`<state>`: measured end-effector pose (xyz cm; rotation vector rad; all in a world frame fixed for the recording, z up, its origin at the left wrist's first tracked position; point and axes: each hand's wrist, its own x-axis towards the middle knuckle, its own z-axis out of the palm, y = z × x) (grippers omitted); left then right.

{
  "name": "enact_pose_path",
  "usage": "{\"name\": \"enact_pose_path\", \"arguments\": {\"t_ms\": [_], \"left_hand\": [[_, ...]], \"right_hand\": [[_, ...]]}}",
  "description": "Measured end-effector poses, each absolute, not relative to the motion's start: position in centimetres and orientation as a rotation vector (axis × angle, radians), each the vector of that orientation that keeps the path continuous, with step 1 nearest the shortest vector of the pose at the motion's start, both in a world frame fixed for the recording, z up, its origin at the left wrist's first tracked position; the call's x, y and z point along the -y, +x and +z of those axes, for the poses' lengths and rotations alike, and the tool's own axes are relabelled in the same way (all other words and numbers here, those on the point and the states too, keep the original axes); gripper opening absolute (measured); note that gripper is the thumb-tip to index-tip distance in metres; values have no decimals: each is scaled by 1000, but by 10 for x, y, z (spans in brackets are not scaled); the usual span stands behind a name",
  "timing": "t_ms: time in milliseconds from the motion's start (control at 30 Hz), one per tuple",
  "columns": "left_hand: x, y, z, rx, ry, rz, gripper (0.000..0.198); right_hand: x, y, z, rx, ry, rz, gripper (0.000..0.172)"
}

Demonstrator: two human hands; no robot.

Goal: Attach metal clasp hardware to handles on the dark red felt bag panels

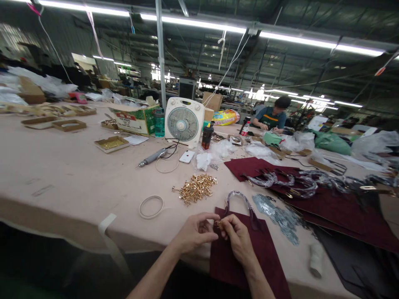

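Observation:
My left hand (195, 231) and my right hand (236, 236) meet over a dark red felt piece (246, 257) at the table's near edge. Together their fingertips pinch a small gold metal fitting (219, 223). Both hands are closed around it. A plastic-wrapped bag handle (239, 198) curves just beyond my right hand, on the felt. A heap of gold fittings (195, 187) lies a short way ahead of my left hand. Silver metal parts (277, 214) are scattered to the right of the handle.
A white tape ring (151, 206) lies left of my hands. Farther off are a white desk fan (183, 121), a phone (186, 156), a power screwdriver (153, 157), cardboard trays and more wrapped handles (289, 181) on red felt. Another person (271, 116) works at the far side.

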<state>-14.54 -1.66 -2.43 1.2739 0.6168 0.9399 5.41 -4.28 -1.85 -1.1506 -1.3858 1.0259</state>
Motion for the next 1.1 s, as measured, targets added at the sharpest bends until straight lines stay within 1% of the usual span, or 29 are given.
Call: {"name": "enact_pose_path", "arguments": {"t_ms": [167, 300, 433, 467, 600, 733, 833, 900, 1000, 1100], "left_hand": [[18, -143, -18, -624, 1309, 972, 43], [20, -142, -15, -610, 1293, 978, 44], [20, -140, -18, -624, 1335, 1004, 37], [20, -140, -18, -636, 1316, 1007, 39], [19, -140, -20, -707, 1208, 1007, 52], [19, -142, -23, -638, 1225, 990, 50], [19, -143, -25, -617, 1228, 1008, 52], [19, -143, -25, -670, 1281, 1041, 48], [19, -143, -20, -763, 1483, 1093, 36], [19, -144, -15, -793, 1671, 1126, 30]], "right_hand": [[37, 57, -19, 1263, -1125, 1140, 41], [36, 59, -20, 1256, -1081, 1233, 40], [38, 58, -21, 1246, -1061, 1296, 35], [39, 58, -21, 1239, -1056, 1299, 34], [41, 56, -21, 1222, -1052, 1244, 31], [43, 54, -20, 1237, -1087, 1122, 29], [43, 52, -20, 1289, -1132, 999, 24], [43, 50, -20, 1349, -1148, 944, 21], [43, 47, -19, 1445, -1141, 892, 18], [45, 45, -15, 1489, -1140, 887, 17]]}}
